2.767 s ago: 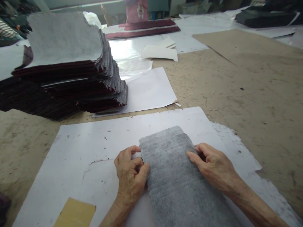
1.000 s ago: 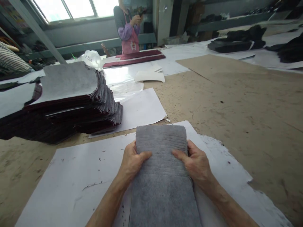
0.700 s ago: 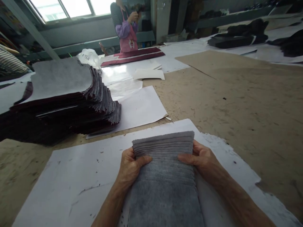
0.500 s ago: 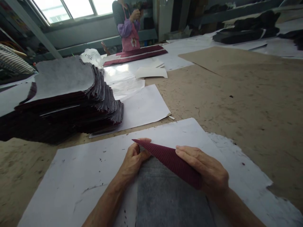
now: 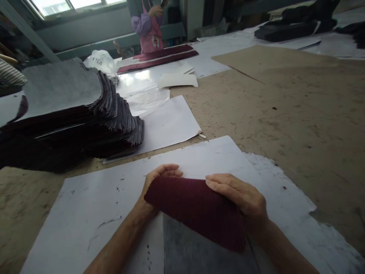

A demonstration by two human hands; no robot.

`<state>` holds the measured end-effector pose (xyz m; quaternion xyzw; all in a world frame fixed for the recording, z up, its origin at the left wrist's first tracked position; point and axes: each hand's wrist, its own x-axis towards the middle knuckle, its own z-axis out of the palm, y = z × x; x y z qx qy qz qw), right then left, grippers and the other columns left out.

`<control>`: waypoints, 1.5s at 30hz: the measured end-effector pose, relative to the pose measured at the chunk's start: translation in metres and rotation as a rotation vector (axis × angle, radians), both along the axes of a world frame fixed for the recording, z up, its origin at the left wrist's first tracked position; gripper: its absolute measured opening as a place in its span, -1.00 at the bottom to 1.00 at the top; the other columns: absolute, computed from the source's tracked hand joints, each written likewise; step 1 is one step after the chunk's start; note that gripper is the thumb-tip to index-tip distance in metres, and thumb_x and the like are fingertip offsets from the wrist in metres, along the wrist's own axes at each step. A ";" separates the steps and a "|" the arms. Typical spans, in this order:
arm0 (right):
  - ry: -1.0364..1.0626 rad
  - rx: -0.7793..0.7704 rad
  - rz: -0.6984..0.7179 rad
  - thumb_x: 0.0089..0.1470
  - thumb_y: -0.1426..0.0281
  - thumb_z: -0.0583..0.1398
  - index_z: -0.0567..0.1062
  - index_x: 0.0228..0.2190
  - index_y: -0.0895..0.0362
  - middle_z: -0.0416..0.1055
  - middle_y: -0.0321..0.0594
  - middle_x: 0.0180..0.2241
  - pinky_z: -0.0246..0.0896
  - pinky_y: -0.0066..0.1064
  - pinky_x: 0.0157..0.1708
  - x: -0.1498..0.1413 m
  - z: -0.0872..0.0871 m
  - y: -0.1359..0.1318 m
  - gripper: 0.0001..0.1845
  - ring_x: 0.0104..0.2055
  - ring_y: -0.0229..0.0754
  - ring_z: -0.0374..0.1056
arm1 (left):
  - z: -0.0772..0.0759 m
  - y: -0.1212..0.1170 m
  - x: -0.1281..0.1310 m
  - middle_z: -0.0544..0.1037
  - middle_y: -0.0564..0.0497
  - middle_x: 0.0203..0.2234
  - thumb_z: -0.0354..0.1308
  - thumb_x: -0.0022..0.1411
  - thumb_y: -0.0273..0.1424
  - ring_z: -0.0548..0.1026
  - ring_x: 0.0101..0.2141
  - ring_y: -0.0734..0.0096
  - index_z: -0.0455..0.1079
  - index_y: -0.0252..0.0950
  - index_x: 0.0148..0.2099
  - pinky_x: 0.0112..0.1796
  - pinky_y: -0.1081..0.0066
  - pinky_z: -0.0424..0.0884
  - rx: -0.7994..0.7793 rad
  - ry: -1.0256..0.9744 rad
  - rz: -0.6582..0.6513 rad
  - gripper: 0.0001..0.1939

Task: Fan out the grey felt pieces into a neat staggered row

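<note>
Maroon flap turned partway over; grey part at 6 o'clock uncovered.
Ribbed maroon fabric flap [image 5: 196, 209] is raised at approx. 6 o'clock, above smooth grey backing [image 5: 199, 249] on white paper sheet [image 5: 105, 201]. L hand [image 5: 159, 172] is cupped at its 10 o'clock corner, fingers curled; R hand [image 5: 246, 198] is laid on its 1 o'clock edge, fingers together. Thumbs hidden, so pinch can't be told. Tall grey-and-dark fabric stack [image 5: 65, 83] is set at 10 o'clock on tan worktop [image 5: 291, 133].

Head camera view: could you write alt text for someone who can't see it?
Right hand holding ribbed maroon cloth, turned up over a grey layer; left hand at its other end. White paper lies around them; beyond, a tall grey-topped stack and a pink-aproned person.
</note>
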<state>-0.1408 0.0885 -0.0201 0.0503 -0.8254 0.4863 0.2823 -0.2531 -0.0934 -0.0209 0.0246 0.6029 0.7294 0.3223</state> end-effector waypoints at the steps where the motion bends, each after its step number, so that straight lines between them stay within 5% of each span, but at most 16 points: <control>1: 0.006 0.025 -0.032 -0.03 0.53 0.15 0.53 -0.32 0.09 0.50 -0.20 -0.25 0.31 -0.32 -0.18 -0.002 0.001 -0.001 -0.78 -0.19 -0.13 0.40 | 0.002 0.003 -0.004 0.57 0.00 -0.45 0.30 -0.13 -0.45 0.51 -0.47 0.40 0.46 -0.32 -0.28 -0.42 0.46 0.41 -0.001 -0.027 -0.019 -0.74; 4: -0.310 -0.123 -0.131 -0.12 0.37 0.26 0.50 -0.28 0.11 0.50 -0.21 -0.29 0.33 -0.31 -0.23 -0.014 0.009 0.004 -0.73 -0.24 -0.09 0.42 | 0.007 0.012 -0.012 0.56 -0.02 -0.47 0.31 -0.15 -0.48 0.49 -0.52 0.41 0.45 -0.39 -0.33 -0.46 0.45 0.41 -0.037 -0.015 -0.061 -0.77; 7: -0.670 -0.509 -0.132 -0.18 0.26 0.28 0.46 -0.22 0.13 0.50 -0.21 -0.29 0.36 -0.29 -0.34 -0.027 0.019 0.011 -0.58 -0.30 -0.07 0.43 | 0.010 0.015 -0.014 0.57 -0.04 -0.49 0.30 -0.15 -0.50 0.50 -0.51 0.35 0.45 -0.41 -0.33 -0.46 0.40 0.44 -0.052 -0.076 -0.077 -0.76; 10: -0.682 -0.722 -0.153 -0.26 0.32 0.31 0.47 -0.26 0.12 0.51 -0.24 -0.33 0.35 -0.30 -0.37 -0.025 0.020 0.008 -0.59 -0.33 -0.08 0.42 | 0.011 0.010 -0.007 0.57 -0.04 -0.45 0.31 -0.17 -0.53 0.51 -0.46 0.33 0.45 -0.40 -0.29 -0.41 0.37 0.45 -0.015 -0.083 -0.098 -0.72; 16: -0.390 -0.400 -0.179 -0.21 0.38 0.28 0.48 -0.55 0.07 0.49 -0.30 -0.41 0.32 -0.29 -0.30 -0.008 0.003 -0.003 -0.93 -0.35 -0.11 0.39 | 0.004 0.000 0.020 0.56 0.05 -0.51 0.28 -0.17 -0.60 0.47 -0.50 0.43 0.46 -0.37 -0.42 -0.44 0.45 0.41 -0.077 0.033 -0.001 -0.83; 21: -0.640 -0.571 -0.074 -0.25 0.34 0.32 0.48 -0.30 0.11 0.51 -0.26 -0.36 0.37 -0.25 -0.30 -0.013 0.015 0.006 -0.65 -0.29 -0.05 0.42 | 0.003 -0.002 0.023 0.56 0.08 -0.49 0.30 -0.23 -0.62 0.48 -0.48 0.40 0.45 -0.34 -0.40 -0.42 0.43 0.42 -0.080 0.081 0.049 -0.75; 24: -0.690 -0.607 0.049 -0.21 0.32 0.31 0.51 -0.35 0.11 0.51 -0.26 -0.41 0.38 -0.25 -0.30 -0.005 0.020 0.008 -0.72 -0.32 -0.06 0.43 | 0.002 -0.009 0.025 0.57 0.05 -0.46 0.31 -0.21 -0.59 0.49 -0.46 0.36 0.46 -0.32 -0.37 -0.41 0.40 0.43 -0.010 0.034 -0.010 -0.75; 30: -0.184 -0.185 -0.013 -0.08 0.41 0.20 0.51 -0.49 0.06 0.51 -0.24 -0.36 0.32 -0.30 -0.29 0.004 0.005 0.006 -0.94 -0.31 -0.14 0.42 | -0.006 -0.008 0.015 0.57 0.00 -0.46 0.22 -0.08 -0.56 0.50 -0.38 0.34 0.49 -0.33 -0.42 -0.28 0.39 0.40 0.016 0.322 0.031 -0.90; 32: -0.312 -0.253 -0.043 -0.13 0.40 0.24 0.50 -0.46 0.07 0.51 -0.24 -0.36 0.32 -0.30 -0.29 -0.005 0.006 0.011 -0.93 -0.30 -0.12 0.42 | -0.005 -0.003 0.006 0.57 0.00 -0.45 0.24 -0.12 -0.57 0.50 -0.37 0.33 0.48 -0.33 -0.40 -0.28 0.37 0.40 0.005 0.305 0.038 -0.86; 37: -0.724 -0.722 0.121 -0.22 0.38 0.30 0.43 -0.15 0.13 0.49 -0.21 -0.25 0.33 -0.24 -0.24 -0.021 0.016 0.022 -0.51 -0.21 -0.04 0.40 | 0.008 0.008 -0.010 0.55 -0.03 -0.41 0.29 -0.16 -0.51 0.50 -0.46 0.31 0.41 -0.35 -0.21 -0.41 0.33 0.43 -0.005 -0.068 -0.120 -0.63; 39: -0.704 -0.680 0.057 -0.25 0.42 0.30 0.47 -0.23 0.11 0.50 -0.27 -0.34 0.35 -0.25 -0.28 -0.017 0.014 0.018 -0.59 -0.27 -0.04 0.41 | 0.012 0.009 -0.009 0.54 0.01 -0.49 0.28 -0.20 -0.55 0.48 -0.52 0.35 0.42 -0.36 -0.29 -0.47 0.38 0.41 -0.056 -0.031 -0.090 -0.69; 43: -0.412 -0.349 -0.066 -0.22 0.43 0.27 0.49 -0.52 0.05 0.49 -0.32 -0.38 0.32 -0.27 -0.26 -0.010 0.005 0.010 -0.91 -0.31 -0.07 0.41 | 0.010 0.007 -0.005 0.52 0.08 -0.57 0.25 -0.26 -0.64 0.44 -0.53 0.45 0.43 -0.35 -0.43 -0.48 0.47 0.37 -0.103 0.208 0.040 -0.77; 45: -0.449 -0.339 -0.064 -0.23 0.43 0.28 0.49 -0.46 0.05 0.49 -0.30 -0.34 0.32 -0.27 -0.25 -0.014 0.005 0.012 -0.84 -0.29 -0.08 0.40 | 0.007 0.008 -0.009 0.54 0.07 -0.51 0.26 -0.26 -0.61 0.46 -0.49 0.41 0.44 -0.34 -0.36 -0.45 0.44 0.39 -0.048 0.163 0.022 -0.71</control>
